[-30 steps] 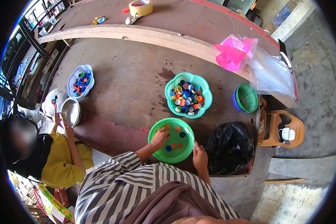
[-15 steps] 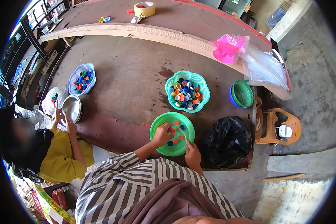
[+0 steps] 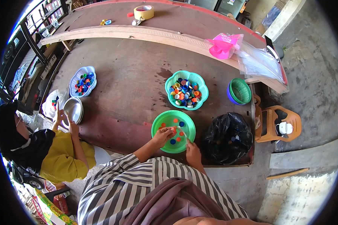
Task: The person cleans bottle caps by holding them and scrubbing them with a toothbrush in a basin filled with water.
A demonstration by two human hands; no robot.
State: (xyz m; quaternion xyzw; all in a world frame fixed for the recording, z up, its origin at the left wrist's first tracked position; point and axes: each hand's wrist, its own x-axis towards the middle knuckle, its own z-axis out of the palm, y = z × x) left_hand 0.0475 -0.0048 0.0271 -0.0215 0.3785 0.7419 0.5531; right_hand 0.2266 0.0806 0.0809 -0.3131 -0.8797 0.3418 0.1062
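Note:
Over a light green basin, my left hand pinches an orange bottle cap between its fingertips. My right hand is closed around a thin, pale tool that looks like a small knife, its tip pointing up toward the cap. Loose orange and blue discs or caps lie on the basin floor, among them a blue one. Beyond the basin stands a scalloped turquoise basket, heaped with mixed-colour bottle caps.
A black plastic bag sits right of the basin, with nested green and purple baskets behind it. On the left, a co-worker in a yellow top works beside metal bowls and a pale blue basket of caps.
My left hand has turned slightly, and the orange cap shows at its fingertips near the blade. The whole view has shifted a little; the containers keep their places.

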